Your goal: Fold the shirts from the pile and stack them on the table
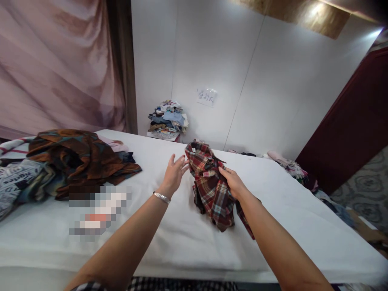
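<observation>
A red plaid shirt (pixel 209 184) hangs bunched over the white bed (pixel 169 238), lifted at its top. My right hand (pixel 233 182) grips its right side, fingers closed on the cloth. With fingers spread, my left hand (pixel 174 173) reaches toward the shirt's upper left edge, and its fingertips just touch the fabric. A silver bracelet (pixel 161 197) sits on my left wrist.
A heap of brown patterned and printed clothes (pixel 69 161) lies on the bed's left side. A stack of folded clothes (pixel 168 119) stands against the white wall behind. More garments (pixel 291 166) trail off the bed's far right edge. A pink curtain (pixel 57 64) hangs at left.
</observation>
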